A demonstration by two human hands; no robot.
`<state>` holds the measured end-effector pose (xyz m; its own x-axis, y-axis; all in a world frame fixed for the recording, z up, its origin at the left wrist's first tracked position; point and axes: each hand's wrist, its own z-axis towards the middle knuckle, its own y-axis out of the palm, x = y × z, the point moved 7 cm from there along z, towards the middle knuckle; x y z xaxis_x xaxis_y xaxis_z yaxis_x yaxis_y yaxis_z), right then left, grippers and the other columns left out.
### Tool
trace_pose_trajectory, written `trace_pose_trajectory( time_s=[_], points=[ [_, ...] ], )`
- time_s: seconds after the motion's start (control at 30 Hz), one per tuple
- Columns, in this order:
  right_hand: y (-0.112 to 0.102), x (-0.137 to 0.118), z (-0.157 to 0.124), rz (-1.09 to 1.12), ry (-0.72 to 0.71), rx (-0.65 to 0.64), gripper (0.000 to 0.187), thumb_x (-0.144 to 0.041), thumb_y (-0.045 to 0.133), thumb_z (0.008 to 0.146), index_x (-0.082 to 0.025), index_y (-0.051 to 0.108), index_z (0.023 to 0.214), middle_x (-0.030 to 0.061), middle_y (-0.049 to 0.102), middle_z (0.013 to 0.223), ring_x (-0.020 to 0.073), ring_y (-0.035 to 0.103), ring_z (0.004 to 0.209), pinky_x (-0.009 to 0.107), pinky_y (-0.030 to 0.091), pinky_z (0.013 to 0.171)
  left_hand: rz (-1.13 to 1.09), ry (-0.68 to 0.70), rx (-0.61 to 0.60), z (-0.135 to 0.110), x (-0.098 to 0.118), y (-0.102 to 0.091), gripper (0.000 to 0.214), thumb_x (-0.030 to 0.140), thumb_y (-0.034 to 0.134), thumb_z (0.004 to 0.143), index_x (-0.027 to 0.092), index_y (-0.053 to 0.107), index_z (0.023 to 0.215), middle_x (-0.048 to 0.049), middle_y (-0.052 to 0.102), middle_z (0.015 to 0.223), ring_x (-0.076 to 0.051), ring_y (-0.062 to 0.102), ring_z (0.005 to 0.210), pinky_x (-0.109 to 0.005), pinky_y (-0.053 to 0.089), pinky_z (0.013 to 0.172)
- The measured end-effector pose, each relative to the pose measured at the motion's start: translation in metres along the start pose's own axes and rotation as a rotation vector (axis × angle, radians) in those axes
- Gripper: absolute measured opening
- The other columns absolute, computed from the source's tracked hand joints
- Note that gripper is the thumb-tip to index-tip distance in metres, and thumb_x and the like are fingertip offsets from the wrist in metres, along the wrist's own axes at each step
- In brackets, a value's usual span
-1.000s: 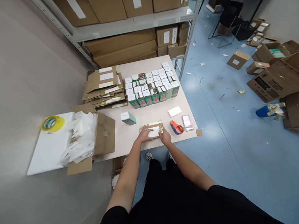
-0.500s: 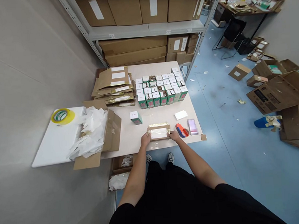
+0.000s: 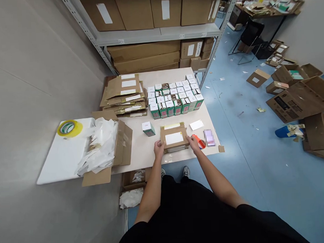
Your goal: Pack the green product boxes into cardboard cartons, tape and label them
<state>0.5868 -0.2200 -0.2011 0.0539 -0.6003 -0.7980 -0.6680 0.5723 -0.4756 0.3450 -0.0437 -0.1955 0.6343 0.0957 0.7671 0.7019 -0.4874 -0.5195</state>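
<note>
A flat brown cardboard box [image 3: 174, 136] with a white label and tape along its edges is at the table's front edge, between my two hands. My left hand [image 3: 159, 149] grips its left side, and my right hand [image 3: 193, 143] grips its right side. Just behind my right hand lies a red-and-blue tape dispenser [image 3: 199, 141], partly covered by that hand. To the box's upper left stands a small white-and-green carton [image 3: 148, 128]. A white rectangular item [image 3: 196, 125] and a phone-like item with a blurred screen [image 3: 209, 138] lie to the right.
Rows of white-and-green cartons [image 3: 174, 99] fill the table's far side, beside stacked flattened cardboard [image 3: 122, 96]. An open box of white paper [image 3: 104, 139] stands left, near a yellow tape roll [image 3: 69, 129]. A shelf [image 3: 157, 33] with brown boxes rises behind.
The cardboard box has been tipped so that its broad labelled face now faces up; before, a narrow taped side showed. My hands have moved with it and stay on its sides.
</note>
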Motion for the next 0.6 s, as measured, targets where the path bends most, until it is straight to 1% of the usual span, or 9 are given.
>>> trace_pose_trajectory(
  time_s=[0.07, 0.1, 0.17, 0.27, 0.33, 0.4, 0.5, 0.57, 0.6],
  points=[
    [0.006, 0.018, 0.001, -0.062, 0.097, -0.038, 0.041, -0.046, 0.059, 0.090, -0.016, 0.061, 0.118, 0.0092, 0.073, 0.103, 0.0227, 0.069, 0.090, 0.030, 0.054, 0.080, 0.065, -0.073, -0.107, -0.001, -0.014, 0.018, 0.058, 0.044, 0.063, 0.094, 0.018, 0.051, 0.144, -0.0127, 0.073, 0.117, -0.024, 0.071, 0.108, -0.034, 0.056, 0.092],
    [0.008, 0.025, 0.001, -0.102, 0.126, -0.051, 0.044, -0.039, 0.062, 0.087, -0.015, 0.060, 0.123, 0.0109, 0.073, 0.109, 0.0243, 0.070, 0.096, 0.032, 0.054, 0.085, 0.099, -0.104, -0.157, -0.002, -0.021, 0.026, 0.062, 0.042, 0.067, 0.091, 0.018, 0.050, 0.146, -0.0130, 0.073, 0.119, -0.025, 0.071, 0.109, -0.035, 0.056, 0.093],
    [0.009, 0.032, 0.000, -0.178, 0.106, -0.047, 0.051, -0.030, 0.063, 0.083, -0.015, 0.057, 0.132, 0.0137, 0.071, 0.121, 0.0267, 0.068, 0.110, 0.034, 0.053, 0.094, 0.148, -0.130, -0.225, -0.004, -0.028, 0.038, 0.070, 0.038, 0.071, 0.087, 0.018, 0.047, 0.149, -0.0149, 0.070, 0.129, -0.027, 0.069, 0.116, -0.037, 0.054, 0.097],
    [0.010, 0.030, 0.000, -0.200, 0.045, -0.042, 0.057, -0.023, 0.063, 0.080, -0.017, 0.057, 0.136, 0.0144, 0.068, 0.131, 0.0279, 0.064, 0.122, 0.036, 0.050, 0.101, 0.122, -0.092, -0.274, -0.002, -0.024, 0.048, 0.079, 0.028, 0.071, 0.084, 0.019, 0.038, 0.155, -0.0154, 0.062, 0.143, -0.027, 0.066, 0.124, -0.037, 0.052, 0.103],
    [0.010, 0.028, 0.000, -0.166, 0.075, -0.071, 0.058, -0.023, 0.064, 0.077, -0.017, 0.058, 0.135, 0.0140, 0.069, 0.129, 0.0289, 0.066, 0.119, 0.037, 0.051, 0.100, 0.085, -0.059, -0.279, 0.000, -0.015, 0.047, 0.083, 0.022, 0.070, 0.082, 0.020, 0.035, 0.158, -0.0137, 0.062, 0.144, -0.025, 0.064, 0.126, -0.036, 0.050, 0.106],
    [0.008, 0.022, -0.001, -0.057, 0.082, -0.089, 0.056, -0.026, 0.063, 0.077, -0.017, 0.059, 0.132, 0.0137, 0.070, 0.128, 0.0289, 0.067, 0.116, 0.037, 0.053, 0.097, 0.057, -0.010, -0.246, 0.002, -0.005, 0.039, 0.088, 0.024, 0.071, 0.083, 0.020, 0.030, 0.160, -0.0135, 0.060, 0.146, -0.024, 0.062, 0.129, -0.035, 0.050, 0.107],
    [0.001, 0.003, -0.003, 0.185, -0.059, -0.112, 0.053, -0.027, 0.054, 0.080, -0.018, 0.057, 0.132, 0.0131, 0.067, 0.134, 0.0262, 0.065, 0.122, 0.034, 0.053, 0.096, 0.003, 0.134, -0.161, 0.002, 0.011, 0.020, 0.096, 0.036, 0.071, 0.087, 0.024, 0.016, 0.165, -0.0145, 0.048, 0.157, -0.024, 0.059, 0.133, -0.033, 0.050, 0.107],
    [-0.002, -0.003, -0.006, 0.253, -0.142, -0.150, 0.058, -0.024, 0.053, 0.077, -0.019, 0.055, 0.135, 0.0121, 0.064, 0.140, 0.0248, 0.060, 0.130, 0.033, 0.051, 0.100, -0.001, 0.216, -0.145, -0.001, 0.015, 0.013, 0.101, 0.039, 0.070, 0.088, 0.028, 0.008, 0.166, -0.0136, 0.040, 0.163, -0.023, 0.055, 0.138, -0.033, 0.048, 0.110],
    [-0.002, -0.001, -0.007, 0.245, -0.146, -0.169, 0.063, -0.023, 0.054, 0.075, -0.020, 0.054, 0.138, 0.0118, 0.062, 0.143, 0.0250, 0.058, 0.132, 0.034, 0.050, 0.102, 0.014, 0.234, -0.158, -0.003, 0.013, 0.013, 0.103, 0.037, 0.070, 0.087, 0.028, 0.006, 0.167, -0.0133, 0.037, 0.165, -0.023, 0.051, 0.141, -0.033, 0.046, 0.112]
  ],
)
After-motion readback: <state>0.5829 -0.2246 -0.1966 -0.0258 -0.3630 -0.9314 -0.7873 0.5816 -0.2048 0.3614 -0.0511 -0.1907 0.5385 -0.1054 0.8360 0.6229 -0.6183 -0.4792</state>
